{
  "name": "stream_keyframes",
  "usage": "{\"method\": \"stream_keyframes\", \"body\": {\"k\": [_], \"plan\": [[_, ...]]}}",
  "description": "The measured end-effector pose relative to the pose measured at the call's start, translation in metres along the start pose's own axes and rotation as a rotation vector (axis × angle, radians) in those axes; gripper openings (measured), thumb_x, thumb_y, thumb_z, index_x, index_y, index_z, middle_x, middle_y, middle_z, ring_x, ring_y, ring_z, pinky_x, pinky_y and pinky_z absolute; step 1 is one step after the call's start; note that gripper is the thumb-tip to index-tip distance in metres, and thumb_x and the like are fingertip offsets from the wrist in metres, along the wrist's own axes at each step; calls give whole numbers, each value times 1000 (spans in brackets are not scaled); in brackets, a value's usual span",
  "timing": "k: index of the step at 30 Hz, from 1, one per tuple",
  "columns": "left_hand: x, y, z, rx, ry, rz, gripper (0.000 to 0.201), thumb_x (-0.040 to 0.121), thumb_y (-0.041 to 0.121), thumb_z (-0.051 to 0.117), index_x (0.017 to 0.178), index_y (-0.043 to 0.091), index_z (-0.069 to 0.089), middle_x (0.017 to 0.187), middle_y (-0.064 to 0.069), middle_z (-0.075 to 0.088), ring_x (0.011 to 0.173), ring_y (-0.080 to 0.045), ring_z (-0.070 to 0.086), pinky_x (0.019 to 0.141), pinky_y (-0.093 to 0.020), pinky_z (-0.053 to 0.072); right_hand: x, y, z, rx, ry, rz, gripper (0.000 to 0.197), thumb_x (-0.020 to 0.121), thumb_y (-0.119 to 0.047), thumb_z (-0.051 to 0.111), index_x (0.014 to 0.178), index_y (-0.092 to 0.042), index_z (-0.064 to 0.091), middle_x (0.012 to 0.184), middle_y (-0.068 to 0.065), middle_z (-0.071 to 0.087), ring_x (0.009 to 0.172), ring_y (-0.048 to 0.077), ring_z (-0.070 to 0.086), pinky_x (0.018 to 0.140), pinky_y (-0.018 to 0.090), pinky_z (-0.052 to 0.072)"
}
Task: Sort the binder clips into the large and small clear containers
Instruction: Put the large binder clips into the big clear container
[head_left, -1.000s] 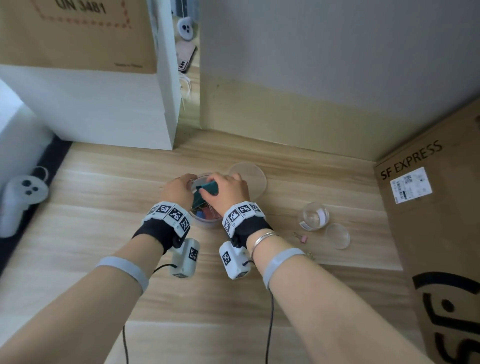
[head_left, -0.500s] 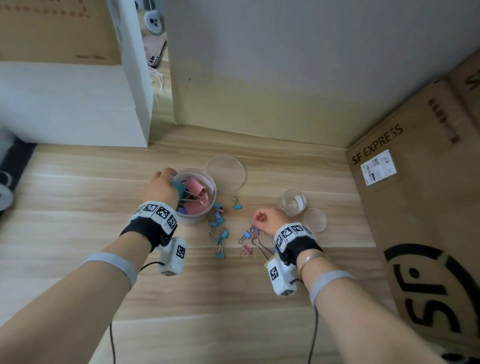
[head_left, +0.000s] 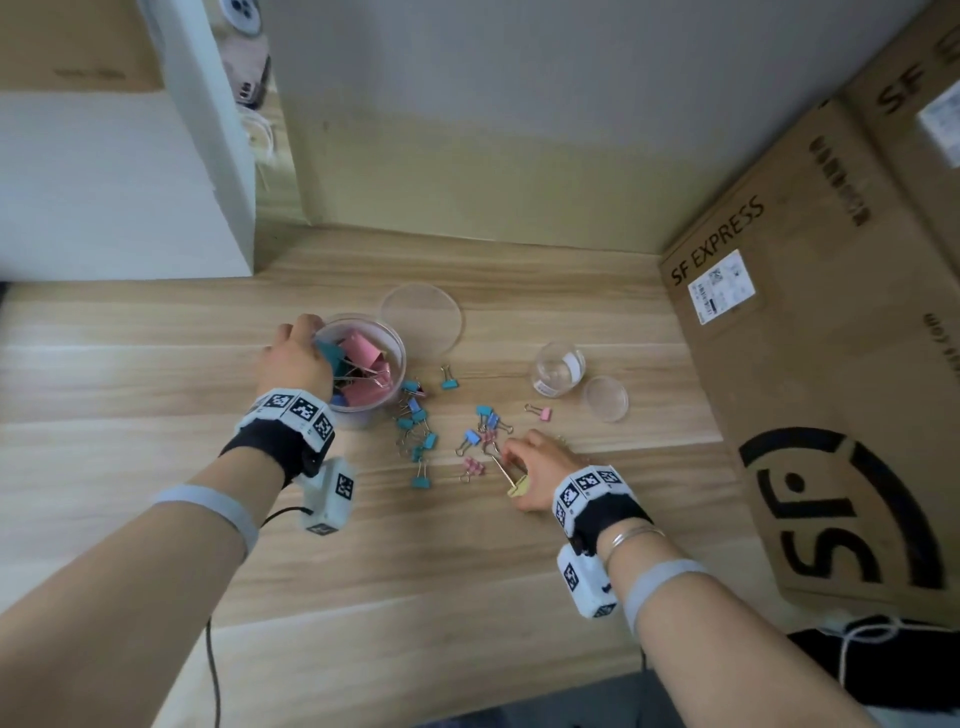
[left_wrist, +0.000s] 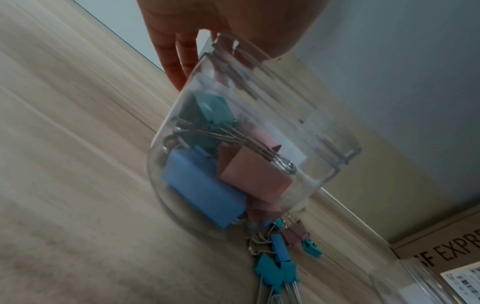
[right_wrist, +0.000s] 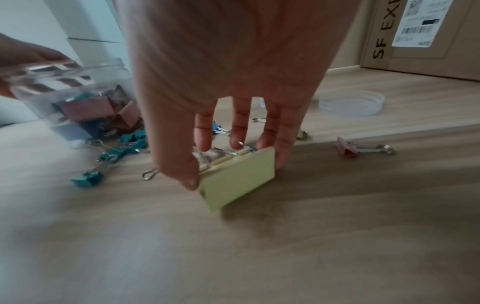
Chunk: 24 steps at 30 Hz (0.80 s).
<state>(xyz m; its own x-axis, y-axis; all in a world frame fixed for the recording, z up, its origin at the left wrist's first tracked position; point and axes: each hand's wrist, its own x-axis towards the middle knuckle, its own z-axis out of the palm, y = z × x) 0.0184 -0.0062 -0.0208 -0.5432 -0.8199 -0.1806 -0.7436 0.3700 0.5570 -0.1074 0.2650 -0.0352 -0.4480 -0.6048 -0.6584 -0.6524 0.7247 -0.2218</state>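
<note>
The large clear container (head_left: 387, 340) (left_wrist: 306, 115) stands left of centre with big pink, blue and teal binder clips (left_wrist: 202, 185) inside. My left hand (head_left: 306, 343) (left_wrist: 221, 47) grips its rim on the left side. My right hand (head_left: 514, 473) (right_wrist: 236, 170) is low over the table and pinches a big yellow binder clip (head_left: 519, 487) (right_wrist: 239, 179) between thumb and fingers. Several small teal, blue and pink clips (head_left: 415, 431) (right_wrist: 116, 152) lie scattered between the hands. The small clear container (head_left: 558, 369) stands open further right.
The large lid (head_left: 421, 322) lies behind the large container, and the small lid (head_left: 605, 397) (right_wrist: 351, 102) beside the small one. One small pink clip (head_left: 540, 412) (right_wrist: 348, 149) lies apart. A cardboard box (head_left: 831, 364) lines the right side, a white box (head_left: 130, 182) the back left.
My right hand left the large container, moved right to the scattered clips and now holds the yellow clip. My left hand stayed on the container's rim.
</note>
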Motion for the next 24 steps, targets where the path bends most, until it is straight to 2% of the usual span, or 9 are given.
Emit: {"method": "stream_keyframes", "body": {"k": [3,5,7,9,11,13,18,22,24], "plan": [[0,0,0,4,-10,-8,40,91,-2,31,124,10,49,123,-25,52,100,-49,54,83,-52,46,2,-3,-7,72,41,-36,47,68,-14,72,110,-25,54,126,0,42,114,21,46,96,35,46],[1,-1,0,0,-18,-11,40,91,-2,31,124,11,49,123,-25,52,100,-49,53,84,-52,46,2,-5,-17,132,69,-67,44,71,-14,71,111,-25,56,132,0,39,117,19,44,101,34,43],[1,-2,-1,-11,-27,-14,41,90,-2,31,124,12,49,123,-25,52,101,-48,53,85,-52,47,0,-11,-32,187,109,-102,39,74,-15,71,109,-26,57,128,-3,40,108,15,48,98,32,43],[2,-3,-2,-18,-42,-20,42,90,-2,31,124,14,48,123,-23,52,102,-47,53,87,-51,47,-3,-22,-52,242,155,-141,35,75,-17,70,107,-27,57,119,-9,40,98,10,51,88,29,46],[3,-4,-4,-19,-58,-29,42,91,0,30,125,15,47,125,-22,51,104,-45,53,88,-50,48,-2,-38,-72,283,242,-197,35,76,-17,71,106,-27,57,115,-12,41,96,9,53,82,22,44],[3,-4,-5,-20,-77,-39,42,91,1,30,126,16,47,126,-21,50,105,-45,53,89,-49,47,2,-60,-89,323,330,-273,34,77,-16,71,107,-24,57,117,-8,45,99,9,55,83,19,43],[4,-7,-10,-65,-100,-26,39,94,3,32,126,15,49,124,-23,51,103,-44,55,88,-48,49,29,-122,-102,337,403,-464,27,77,-15,71,103,-19,63,127,1,51,103,9,54,96,27,45],[5,-8,-10,-123,-103,-27,37,95,4,34,127,13,50,125,-23,52,105,-42,56,91,-46,49,51,-150,-89,263,408,-499,19,77,-14,71,96,-15,67,120,1,55,104,19,57,92,37,49],[6,-9,-10,-147,-101,-32,37,94,3,35,126,12,52,125,-23,52,106,-43,56,93,-45,47,59,-156,-83,268,412,-472,23,76,-15,73,98,-16,66,119,1,54,101,20,57,89,35,50]]}}
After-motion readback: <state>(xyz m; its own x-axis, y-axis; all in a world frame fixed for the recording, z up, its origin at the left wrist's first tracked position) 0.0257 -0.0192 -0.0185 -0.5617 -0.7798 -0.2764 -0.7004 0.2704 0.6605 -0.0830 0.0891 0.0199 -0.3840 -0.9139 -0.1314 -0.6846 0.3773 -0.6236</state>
